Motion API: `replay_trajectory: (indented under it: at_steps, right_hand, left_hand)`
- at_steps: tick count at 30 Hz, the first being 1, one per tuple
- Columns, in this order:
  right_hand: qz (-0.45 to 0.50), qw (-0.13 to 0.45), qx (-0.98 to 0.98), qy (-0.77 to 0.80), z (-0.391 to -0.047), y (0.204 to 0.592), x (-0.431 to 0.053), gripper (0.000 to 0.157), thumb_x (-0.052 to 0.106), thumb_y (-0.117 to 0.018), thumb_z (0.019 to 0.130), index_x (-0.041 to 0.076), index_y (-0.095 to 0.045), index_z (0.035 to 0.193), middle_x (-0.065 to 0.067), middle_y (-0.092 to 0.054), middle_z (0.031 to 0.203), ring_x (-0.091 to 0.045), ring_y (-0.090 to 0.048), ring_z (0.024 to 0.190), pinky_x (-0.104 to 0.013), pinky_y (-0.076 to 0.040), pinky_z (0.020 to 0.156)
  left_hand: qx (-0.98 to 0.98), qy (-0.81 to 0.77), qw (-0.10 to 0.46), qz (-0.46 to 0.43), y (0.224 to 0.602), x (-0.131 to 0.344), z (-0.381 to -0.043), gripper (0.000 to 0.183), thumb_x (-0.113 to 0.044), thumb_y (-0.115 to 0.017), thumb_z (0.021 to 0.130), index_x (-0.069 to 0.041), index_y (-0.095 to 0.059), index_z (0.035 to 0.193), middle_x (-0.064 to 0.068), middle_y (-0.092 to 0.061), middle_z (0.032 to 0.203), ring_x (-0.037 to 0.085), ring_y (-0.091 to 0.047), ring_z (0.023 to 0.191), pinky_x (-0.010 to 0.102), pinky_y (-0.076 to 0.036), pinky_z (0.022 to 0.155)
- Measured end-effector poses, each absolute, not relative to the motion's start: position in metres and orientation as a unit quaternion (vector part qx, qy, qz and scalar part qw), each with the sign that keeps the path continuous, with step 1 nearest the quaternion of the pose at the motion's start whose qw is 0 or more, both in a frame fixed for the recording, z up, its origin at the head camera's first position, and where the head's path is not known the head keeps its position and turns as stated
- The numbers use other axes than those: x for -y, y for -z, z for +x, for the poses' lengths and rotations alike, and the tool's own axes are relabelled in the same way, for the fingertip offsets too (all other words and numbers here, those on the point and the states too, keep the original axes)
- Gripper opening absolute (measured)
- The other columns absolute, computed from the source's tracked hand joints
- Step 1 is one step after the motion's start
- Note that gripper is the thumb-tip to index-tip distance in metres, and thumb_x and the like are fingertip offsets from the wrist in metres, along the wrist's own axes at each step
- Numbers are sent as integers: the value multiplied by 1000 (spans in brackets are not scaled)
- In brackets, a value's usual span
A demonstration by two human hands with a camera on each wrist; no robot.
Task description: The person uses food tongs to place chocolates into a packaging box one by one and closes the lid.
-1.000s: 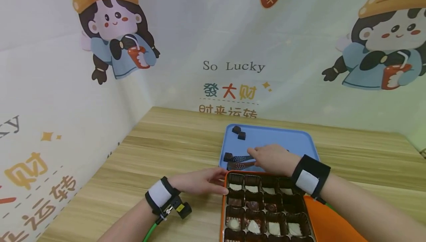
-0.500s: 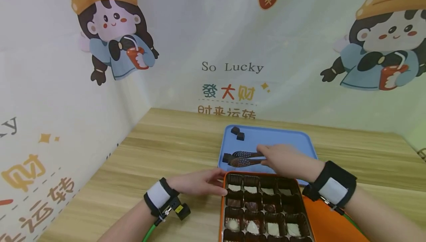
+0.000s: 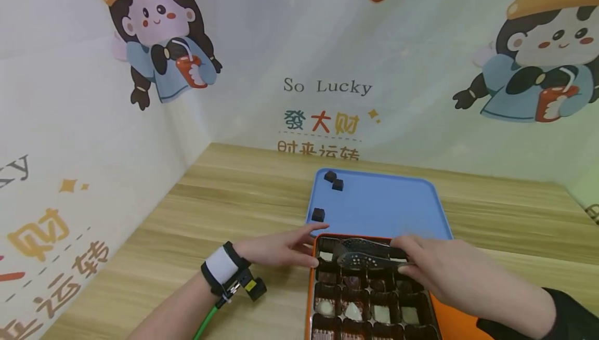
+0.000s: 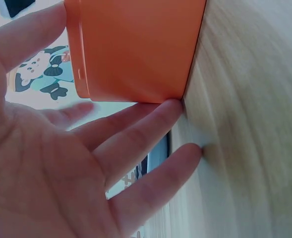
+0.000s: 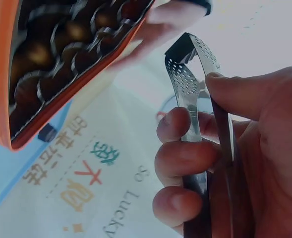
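Observation:
My right hand point(image 3: 451, 264) grips metal tongs point(image 3: 367, 262) with perforated tips. A dark chocolate cube point(image 5: 181, 48) sits between those tips, over the top-left part of an orange box point(image 4: 136, 49). The box holds a dark divided insert, with white and brown chocolates in its compartments. At the box's left back corner is my left hand point(image 3: 281, 249); its fingers are extended, and the left wrist view shows thumb and fingertips against the orange wall. Behind the box, a blue tray point(image 3: 383, 205) bears a chocolate cube point(image 3: 318, 214) near its left edge and two more at its far left corner.
An orange surface point(image 3: 460, 319) lies right of the box, partly under my right arm. The wooden table point(image 3: 224, 194) meets a printed cloth backdrop point(image 3: 252, 69) at the back and left.
The tongs have come from the tray toward me, over the box, carrying one chocolate cube; another cube stays on the tray. My left hand stays at the box corner, index finger now lifted.

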State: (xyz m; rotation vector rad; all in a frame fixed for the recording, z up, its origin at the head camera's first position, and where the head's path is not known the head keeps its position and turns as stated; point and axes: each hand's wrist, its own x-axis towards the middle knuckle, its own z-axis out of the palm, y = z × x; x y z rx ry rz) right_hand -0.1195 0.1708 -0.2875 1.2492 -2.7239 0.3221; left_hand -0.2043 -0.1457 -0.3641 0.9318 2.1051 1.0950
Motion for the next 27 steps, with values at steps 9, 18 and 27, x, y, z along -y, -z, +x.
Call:
replay_trajectory:
  at_steps: [9,18,27]
  right_hand:
    - [467,-59,876,-102,-91,297,-159,23,39,-46,93,21,-44,107,21,-30,68,3,-23,41,-15,-23,38]
    - [519,-37,850,85,-89,298,-124,30,47,-45,90,21,-49,103,14,-39,71,-1,-23,42,-17,-21,36]
    - [522,-42,841,140,-87,299,-88,38,54,-40,90,22,-57,101,10,-44,65,-6,-29,41,-17,-28,39]
  left_hand:
    - [-798,-385,278,371,361,148,-208,61,-39,-52,90,-37,-20,143,-4,-26,144,14,-29,127,32,-30,97]
    - [-793,-394,286,366,363,146,-207,62,-38,-52,90,-34,-20,143,-4,-27,144,14,-31,126,31,-31,97]
    - [-795,-393,286,362,363,145,-207,61,-38,-52,90,-36,-21,143,-6,-26,144,13,-30,126,32,-31,96]
